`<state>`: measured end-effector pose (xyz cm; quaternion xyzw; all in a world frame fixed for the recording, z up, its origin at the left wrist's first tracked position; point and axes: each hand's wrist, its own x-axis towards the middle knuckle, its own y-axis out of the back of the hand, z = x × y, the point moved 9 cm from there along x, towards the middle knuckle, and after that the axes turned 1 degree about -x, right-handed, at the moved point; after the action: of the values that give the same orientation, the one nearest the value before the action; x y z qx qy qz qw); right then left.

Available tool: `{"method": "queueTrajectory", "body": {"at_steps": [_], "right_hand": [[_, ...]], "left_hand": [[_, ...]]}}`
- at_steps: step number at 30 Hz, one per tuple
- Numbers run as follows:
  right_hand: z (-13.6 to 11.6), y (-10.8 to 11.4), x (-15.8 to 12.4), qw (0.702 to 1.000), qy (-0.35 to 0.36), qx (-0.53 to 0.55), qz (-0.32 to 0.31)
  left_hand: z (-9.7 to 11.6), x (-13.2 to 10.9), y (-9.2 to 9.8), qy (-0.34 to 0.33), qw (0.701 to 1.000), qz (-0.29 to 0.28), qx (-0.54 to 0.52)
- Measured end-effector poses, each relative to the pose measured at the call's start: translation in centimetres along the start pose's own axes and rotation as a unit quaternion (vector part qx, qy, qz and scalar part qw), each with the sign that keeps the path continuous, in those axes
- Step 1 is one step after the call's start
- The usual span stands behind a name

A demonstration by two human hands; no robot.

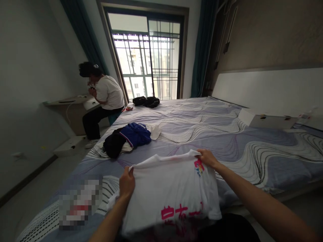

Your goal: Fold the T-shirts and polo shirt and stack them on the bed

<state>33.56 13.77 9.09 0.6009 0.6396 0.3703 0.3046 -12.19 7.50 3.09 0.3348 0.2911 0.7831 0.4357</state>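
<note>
I hold a white T-shirt (166,188) with pink lettering up over the near edge of a bed (214,131). My left hand (127,183) grips its upper left corner, fingers closed on the cloth. At the upper right corner, beside a small coloured logo, my right hand (207,158) pinches the fabric. The shirt hangs down toward me, spread between both hands.
A heap of blue, black and white clothes (128,137) lies on the bed's left side, and dark clothes (146,101) lie at its far end. A white box (267,119) rests near the headboard. A person (102,99) sits by a desk at the window.
</note>
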Motion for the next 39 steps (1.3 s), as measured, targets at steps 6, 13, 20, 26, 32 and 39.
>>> {"method": "queueTrajectory", "body": {"at_steps": [6,13,20,26,32,39], "right_hand": [[2.5,-2.4,2.9,0.979,-0.057,-0.187,0.053],[6.5,-6.6,6.1,0.973,-0.11,-0.197,0.047],[8.1,-6.3,13.5,0.969,-0.116,-0.212,0.045],[8.5,-6.9,19.6,0.964,-0.098,-0.242,0.046],[8.1,-7.7,22.8,0.958,-0.075,-0.274,0.032],[4.0,-7.8,19.6,0.935,-0.082,-0.32,0.127]], "left_hand": [[-0.6,3.8,-0.6,0.003,0.992,-0.037,0.124],[-0.4,8.4,-3.5,-0.024,0.967,-0.092,0.236],[0.0,15.5,-6.5,-0.039,0.963,-0.096,0.251],[0.3,19.9,-8.9,-0.052,0.958,-0.091,0.266],[0.1,21.7,-10.3,-0.048,0.953,-0.097,0.281],[3.1,18.2,-9.1,-0.096,0.951,-0.069,0.285]]}}
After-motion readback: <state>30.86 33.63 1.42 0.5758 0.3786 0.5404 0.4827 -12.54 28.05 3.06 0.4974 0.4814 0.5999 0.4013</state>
